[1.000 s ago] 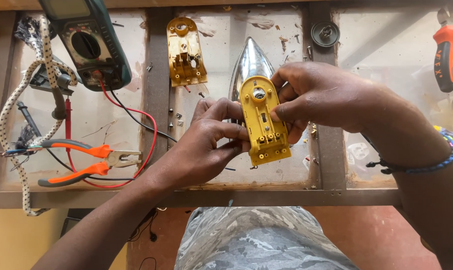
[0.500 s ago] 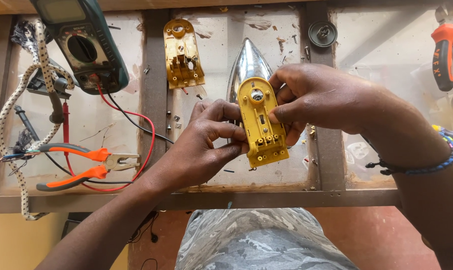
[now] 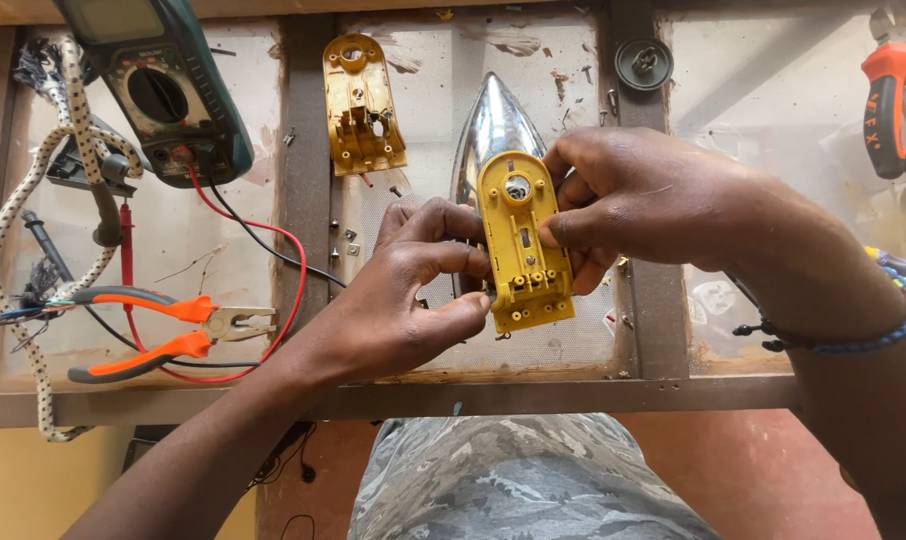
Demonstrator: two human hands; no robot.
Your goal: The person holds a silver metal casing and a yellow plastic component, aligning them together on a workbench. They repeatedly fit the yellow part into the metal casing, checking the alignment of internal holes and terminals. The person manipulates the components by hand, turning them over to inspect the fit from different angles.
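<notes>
Yellow plastic plate [image 3: 523,245] sits clamped between both hands' fingers [image 3: 573,232], seemingly over a chrome soleplate [image 3: 493,125].

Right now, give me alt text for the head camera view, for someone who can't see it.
Two bare hands, the left hand and the right hand, hold a yellow plastic part over a shiny metal iron plate on a workbench. To the left lie orange-handled pliers, a multimeter with red and black leads, and a braided cord; a second yellow part sits behind.
</notes>
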